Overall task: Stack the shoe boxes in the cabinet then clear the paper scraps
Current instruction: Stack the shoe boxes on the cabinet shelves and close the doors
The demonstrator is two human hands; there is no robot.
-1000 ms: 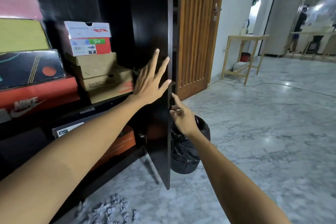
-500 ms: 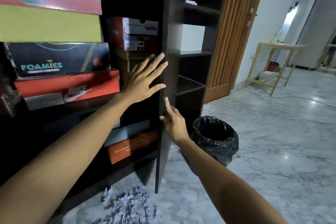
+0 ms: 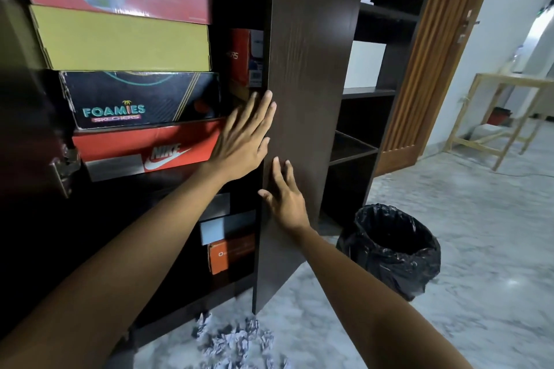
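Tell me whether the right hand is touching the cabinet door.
Touching. The head view shows the right hand lying flat against the cabinet door.

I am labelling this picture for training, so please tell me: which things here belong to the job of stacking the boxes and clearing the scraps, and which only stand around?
Belong to the job:
- stacked shoe boxes
- cabinet door, touched by the left hand and right hand
- paper scraps on the floor
- black-lined bin

Only standing around:
- wooden table
- slatted room door
- empty side shelves
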